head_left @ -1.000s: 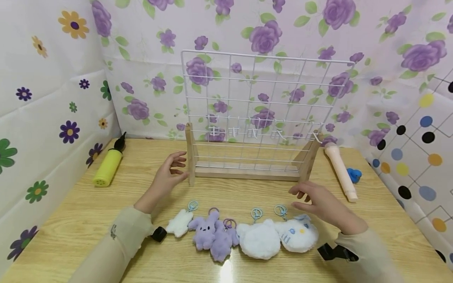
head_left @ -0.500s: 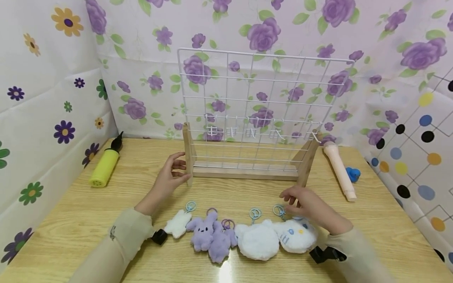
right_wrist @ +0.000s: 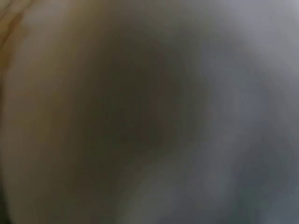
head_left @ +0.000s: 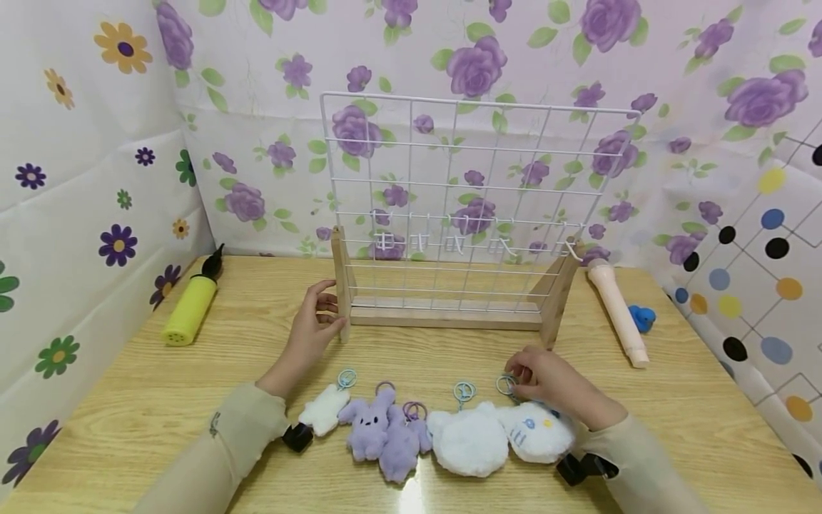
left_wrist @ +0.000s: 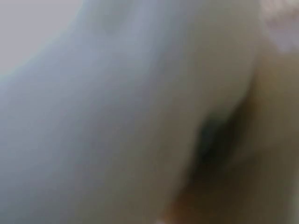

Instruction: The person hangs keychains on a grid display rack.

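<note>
In the head view, my left hand [head_left: 312, 325] holds the left wooden post of a white wire grid rack [head_left: 443, 318], thumb in front and fingers bent at its side. My right hand [head_left: 546, 378] pinches at the blue key ring [head_left: 506, 385] of a white plush cat-face keychain [head_left: 539, 432] at the right end of a row. Beside it lie another white plush keychain [head_left: 470, 441], two purple plush keychains [head_left: 369, 428] and a small white plush keychain [head_left: 324, 410]. Both wrist views are blurred and filled by close surfaces.
Several white hooks [head_left: 454, 244] hang on the grid. A yellow hand pump [head_left: 193, 307] lies at the left of the wooden table [head_left: 257, 285]. To the right are a pale pink tube [head_left: 618, 314] and a small blue toy [head_left: 642, 318]. Floral cloth covers the walls.
My right hand has moved left and down onto the ring of the right-end keychain. My left hand stays at the rack's left post, slightly closer in.
</note>
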`<state>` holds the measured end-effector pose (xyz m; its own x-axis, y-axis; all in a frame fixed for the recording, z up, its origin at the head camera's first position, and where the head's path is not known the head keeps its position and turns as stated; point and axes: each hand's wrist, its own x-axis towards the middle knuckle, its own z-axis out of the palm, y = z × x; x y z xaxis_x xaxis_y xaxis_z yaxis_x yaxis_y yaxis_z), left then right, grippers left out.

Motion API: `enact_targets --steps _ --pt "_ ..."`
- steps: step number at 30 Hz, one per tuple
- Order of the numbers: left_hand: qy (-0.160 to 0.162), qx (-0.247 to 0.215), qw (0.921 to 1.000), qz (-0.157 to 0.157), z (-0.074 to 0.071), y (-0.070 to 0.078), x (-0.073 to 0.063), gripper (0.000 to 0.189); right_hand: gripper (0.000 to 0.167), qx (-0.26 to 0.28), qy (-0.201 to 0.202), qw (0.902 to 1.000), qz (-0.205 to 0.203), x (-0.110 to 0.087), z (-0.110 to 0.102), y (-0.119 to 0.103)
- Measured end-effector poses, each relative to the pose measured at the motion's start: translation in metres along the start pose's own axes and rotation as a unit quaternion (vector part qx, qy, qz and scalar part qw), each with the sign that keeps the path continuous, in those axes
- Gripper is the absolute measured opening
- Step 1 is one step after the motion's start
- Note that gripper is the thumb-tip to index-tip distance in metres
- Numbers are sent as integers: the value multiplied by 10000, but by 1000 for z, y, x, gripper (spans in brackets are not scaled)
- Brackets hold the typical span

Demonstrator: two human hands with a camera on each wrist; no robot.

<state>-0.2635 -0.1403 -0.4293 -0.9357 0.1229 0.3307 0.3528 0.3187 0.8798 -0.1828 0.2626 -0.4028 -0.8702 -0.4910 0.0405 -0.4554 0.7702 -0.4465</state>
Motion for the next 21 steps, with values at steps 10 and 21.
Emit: enact_targets --steps 10,21 --pt "122 138 9998 120 2 -2 -1 68 18 -378 62 9993 -21 2 9 3" --pt "89 209 9997 129 1 -3 -1 67 18 -195 58 9997 151 2 11 2"
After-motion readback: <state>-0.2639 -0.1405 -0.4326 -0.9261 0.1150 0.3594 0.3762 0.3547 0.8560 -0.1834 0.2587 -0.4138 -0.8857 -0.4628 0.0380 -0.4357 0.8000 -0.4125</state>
